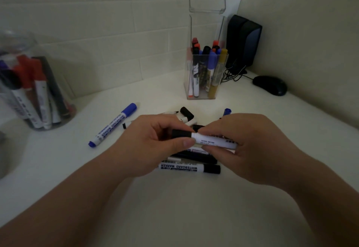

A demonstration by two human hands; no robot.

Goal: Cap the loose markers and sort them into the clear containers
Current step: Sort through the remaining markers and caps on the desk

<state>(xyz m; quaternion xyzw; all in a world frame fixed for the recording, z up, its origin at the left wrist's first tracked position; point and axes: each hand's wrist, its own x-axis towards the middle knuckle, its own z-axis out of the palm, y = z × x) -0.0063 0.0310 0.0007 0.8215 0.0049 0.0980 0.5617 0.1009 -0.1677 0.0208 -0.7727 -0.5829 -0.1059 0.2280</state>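
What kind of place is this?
Probably a desk in an office or study: a computer mouse and dark speaker in the corner, whiteboard markers in a clear container.

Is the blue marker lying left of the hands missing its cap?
No, the blue marker lying on the table has its blue cap seated on its far end.

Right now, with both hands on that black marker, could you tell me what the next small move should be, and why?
Probably push the black cap firmly home: the left hand pinches it, the right hand grips the marker barrel, and I cannot tell whether it is fully seated.
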